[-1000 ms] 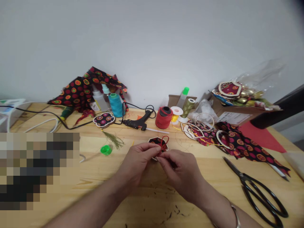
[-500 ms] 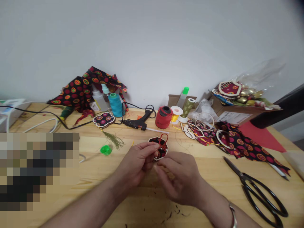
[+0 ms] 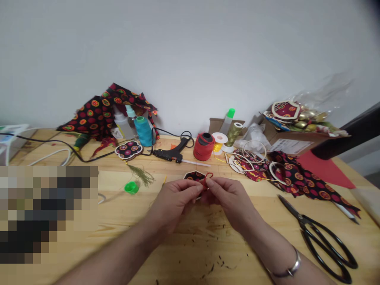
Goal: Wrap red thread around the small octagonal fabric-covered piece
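My left hand (image 3: pixel 175 200) and my right hand (image 3: pixel 230 198) meet over the middle of the wooden table (image 3: pixel 124 221). Both pinch a small octagonal fabric-covered ornament (image 3: pixel 194 175) with a red cord loop (image 3: pixel 207 178) at its top. The fingertips of the two hands touch at the loop, and most of the ornament is hidden behind them. A silver bangle (image 3: pixel 289 269) sits on my right wrist.
Black scissors (image 3: pixel 320 237) lie at the right. A black glue gun (image 3: pixel 173 152), red cord spool (image 3: pixel 204 146), teal thread spool (image 3: pixel 144 130), bottles and patterned cloth (image 3: pixel 101 111) line the back. Fabric pieces and rings (image 3: pixel 267 162), a cardboard box (image 3: pixel 293 138) and a green cap (image 3: pixel 130 187) lie nearby.
My right hand rose from below the ornament to the red loop, meeting my left fingertips. The ornament tipped back and is more covered than before.
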A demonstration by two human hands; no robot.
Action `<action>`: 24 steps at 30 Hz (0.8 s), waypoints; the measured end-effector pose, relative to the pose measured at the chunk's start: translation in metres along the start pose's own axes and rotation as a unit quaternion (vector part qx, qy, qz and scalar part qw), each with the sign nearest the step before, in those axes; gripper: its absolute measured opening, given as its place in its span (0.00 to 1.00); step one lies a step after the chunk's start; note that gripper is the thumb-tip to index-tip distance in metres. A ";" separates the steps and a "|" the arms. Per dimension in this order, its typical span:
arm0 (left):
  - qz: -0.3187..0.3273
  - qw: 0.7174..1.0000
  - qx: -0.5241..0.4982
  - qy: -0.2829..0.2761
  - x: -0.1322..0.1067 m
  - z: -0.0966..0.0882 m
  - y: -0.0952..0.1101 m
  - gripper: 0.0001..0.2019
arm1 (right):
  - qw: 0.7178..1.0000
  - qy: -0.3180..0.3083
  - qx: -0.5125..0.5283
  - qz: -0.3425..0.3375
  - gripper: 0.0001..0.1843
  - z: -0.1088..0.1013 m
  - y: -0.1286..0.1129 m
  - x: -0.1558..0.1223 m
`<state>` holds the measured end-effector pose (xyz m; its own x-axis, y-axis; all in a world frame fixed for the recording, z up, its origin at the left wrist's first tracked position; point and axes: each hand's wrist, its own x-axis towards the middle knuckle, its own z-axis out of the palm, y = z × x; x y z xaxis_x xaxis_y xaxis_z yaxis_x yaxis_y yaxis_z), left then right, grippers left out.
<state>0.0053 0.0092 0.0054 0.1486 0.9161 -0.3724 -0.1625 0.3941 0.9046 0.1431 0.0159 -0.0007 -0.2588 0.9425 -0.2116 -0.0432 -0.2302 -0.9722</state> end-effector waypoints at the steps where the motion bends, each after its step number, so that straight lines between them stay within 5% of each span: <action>1: 0.002 1.000 0.011 0.000 -0.001 0.000 0.001 0.06 | 1.000 0.003 0.000 0.004 0.14 0.000 -0.001 0.000; 12: 0.006 0.998 0.069 0.009 -0.003 0.000 0.001 0.07 | 0.993 0.096 -0.074 -0.008 0.03 0.000 -0.002 0.002; 24: -0.013 0.998 0.064 -0.003 -0.002 -0.001 -0.004 0.08 | 0.968 0.078 -0.226 -0.079 0.05 -0.006 -0.002 0.001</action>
<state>0.0050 0.0061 0.0022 0.1567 0.9049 -0.3957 -0.0334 0.4053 0.9136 0.1482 0.0190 0.0007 -0.1336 0.9904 -0.0352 0.3656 0.0162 -0.9306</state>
